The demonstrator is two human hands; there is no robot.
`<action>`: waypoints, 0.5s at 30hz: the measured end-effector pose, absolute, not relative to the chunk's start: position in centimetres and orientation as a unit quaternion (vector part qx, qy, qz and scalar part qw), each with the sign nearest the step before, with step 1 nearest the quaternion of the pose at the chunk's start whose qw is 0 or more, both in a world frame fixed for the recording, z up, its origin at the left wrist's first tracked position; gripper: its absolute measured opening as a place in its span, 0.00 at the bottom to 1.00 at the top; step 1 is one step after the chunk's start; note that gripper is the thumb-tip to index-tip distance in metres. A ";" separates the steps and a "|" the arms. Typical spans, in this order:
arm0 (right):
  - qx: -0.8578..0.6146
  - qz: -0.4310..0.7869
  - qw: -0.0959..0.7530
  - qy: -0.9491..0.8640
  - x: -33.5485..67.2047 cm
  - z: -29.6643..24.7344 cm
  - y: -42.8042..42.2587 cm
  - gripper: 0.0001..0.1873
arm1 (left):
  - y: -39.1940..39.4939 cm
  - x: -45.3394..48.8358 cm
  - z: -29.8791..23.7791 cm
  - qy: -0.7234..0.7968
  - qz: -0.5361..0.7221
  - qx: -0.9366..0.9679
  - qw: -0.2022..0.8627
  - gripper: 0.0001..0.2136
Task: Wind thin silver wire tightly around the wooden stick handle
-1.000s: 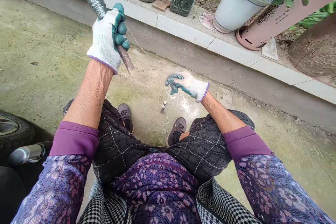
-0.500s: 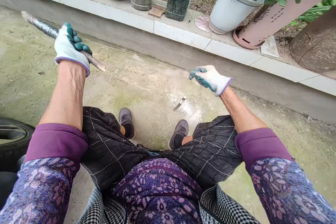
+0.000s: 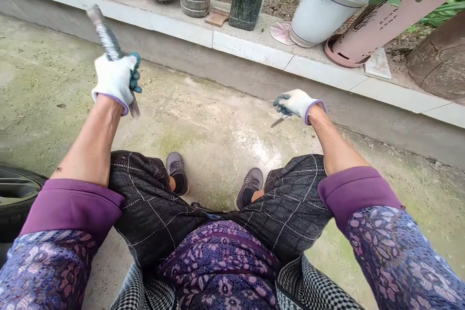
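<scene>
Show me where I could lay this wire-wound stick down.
Bare concrete lies between the left hand and right hand, ahead of the shoes. There is more left of the wire-wound stick, beyond the tyre, and right of the right knee. The ledge is crowded with pots.

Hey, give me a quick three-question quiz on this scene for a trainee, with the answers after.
1. True or false: the left hand grips a wrapped stick.
2. What stands on the ledge? A plant pots; B books; C cushions.
3. How many shoes show on the ground?
Key: 1 true; 2 A; 3 two.
</scene>
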State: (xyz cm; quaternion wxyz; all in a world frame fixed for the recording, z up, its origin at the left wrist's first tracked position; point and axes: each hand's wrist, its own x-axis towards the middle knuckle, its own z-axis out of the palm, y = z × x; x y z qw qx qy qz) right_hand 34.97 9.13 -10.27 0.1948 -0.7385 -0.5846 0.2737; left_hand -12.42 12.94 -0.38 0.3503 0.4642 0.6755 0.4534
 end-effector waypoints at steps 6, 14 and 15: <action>-0.692 0.293 0.198 -0.630 30.5 -9.9 9.9 0.12 | 10.2 -6.8 -0.2 0.610 0.330 0.596 0.403 0.10; -0.464 0.561 0.401 -0.555 16.9 -6.7 9.1 0.14 | 9.2 -1.7 -0.4 0.541 0.238 0.690 0.418 0.08; -0.438 0.597 0.390 -0.548 15.9 -6.5 8.6 0.14 | 9.2 -1.4 -0.5 0.534 0.234 0.697 0.417 0.08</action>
